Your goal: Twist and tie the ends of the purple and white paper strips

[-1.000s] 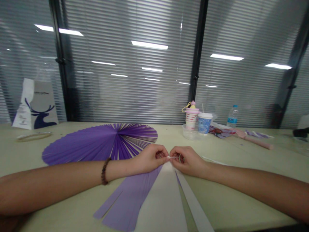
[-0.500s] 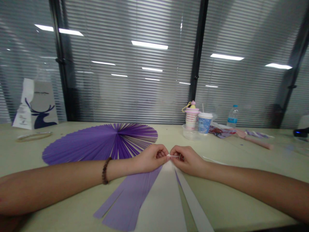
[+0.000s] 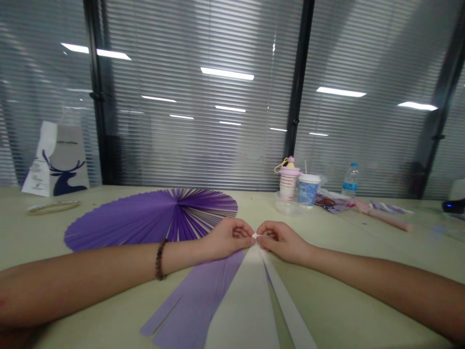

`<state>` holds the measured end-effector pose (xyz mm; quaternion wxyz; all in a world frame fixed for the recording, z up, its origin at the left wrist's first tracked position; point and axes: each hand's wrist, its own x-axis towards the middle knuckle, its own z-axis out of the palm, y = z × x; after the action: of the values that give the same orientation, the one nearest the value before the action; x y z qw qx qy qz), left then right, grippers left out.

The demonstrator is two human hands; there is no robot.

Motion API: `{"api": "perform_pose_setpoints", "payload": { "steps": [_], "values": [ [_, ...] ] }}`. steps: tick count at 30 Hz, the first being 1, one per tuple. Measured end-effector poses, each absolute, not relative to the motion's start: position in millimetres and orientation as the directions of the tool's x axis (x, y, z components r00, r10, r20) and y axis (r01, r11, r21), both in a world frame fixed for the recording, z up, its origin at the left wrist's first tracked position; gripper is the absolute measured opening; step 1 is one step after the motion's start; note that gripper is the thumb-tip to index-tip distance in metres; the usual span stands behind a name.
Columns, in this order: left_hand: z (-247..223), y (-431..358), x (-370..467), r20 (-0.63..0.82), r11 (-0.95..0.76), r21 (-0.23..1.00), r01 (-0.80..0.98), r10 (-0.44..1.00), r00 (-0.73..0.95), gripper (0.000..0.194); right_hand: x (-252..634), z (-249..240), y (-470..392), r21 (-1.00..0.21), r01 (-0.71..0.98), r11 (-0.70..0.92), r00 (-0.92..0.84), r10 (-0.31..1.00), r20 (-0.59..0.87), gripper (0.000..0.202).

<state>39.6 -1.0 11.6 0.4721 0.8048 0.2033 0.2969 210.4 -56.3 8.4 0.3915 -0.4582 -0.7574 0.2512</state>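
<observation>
At the near edge, the wide ends of the white strips [image 3: 241, 305] are cut off by the bottom of the view. Lilac strips [image 3: 198, 300] fan out beside them to my left, the nearest also cut off. Both sets converge on a small white tip between my hands, above the table [image 3: 348, 310].

My left hand [image 3: 229, 238] comes in low from the side, wrist level, wearing a beaded bracelet [image 3: 160, 260]; its thumb and forefinger pinch the white tip. My right hand [image 3: 285, 241] faces it, knuckles up, fingers curled, and grasps the same tip with thumb and forefinger. A thin pale strand shows at the right fingertips; it is too small to identify. Both forearms are cut off by the frame sides.

Beyond my left forearm lies a purple pleated disc [image 3: 119, 220], its near edge partly covered by that arm and hand.

Farther off, a clear tub [image 3: 290, 209] stands at the striped cup [image 3: 287, 185]; I cannot tell whether the cup sits inside or behind it. A blue-and-white cup [image 3: 308, 191] with a straw adjoins them; its contents are hidden. A capped bottle [image 3: 350, 181] stands apart to the right, fill level unclear. A white bag [image 3: 70, 145] stands far left; its interior is out of sight.
</observation>
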Motion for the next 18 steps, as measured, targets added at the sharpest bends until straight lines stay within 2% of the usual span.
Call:
{"api": "perform_pose_setpoints", "payload": {
  "steps": [12,18],
  "values": [
    [8.2,0.9,41.3,0.337,-0.542,0.838,0.053,0.593,0.731,0.019,212.0,5.0,-53.6,-0.729,0.495,0.473,-0.288,0.881,0.376,0.017],
    [9.1,-0.6,40.4,0.312,-0.501,0.865,0.028,0.579,0.753,0.021,209.9,7.4,-55.5,-0.737,0.491,0.465,-0.273,0.885,0.377,0.014]
  ]
}}
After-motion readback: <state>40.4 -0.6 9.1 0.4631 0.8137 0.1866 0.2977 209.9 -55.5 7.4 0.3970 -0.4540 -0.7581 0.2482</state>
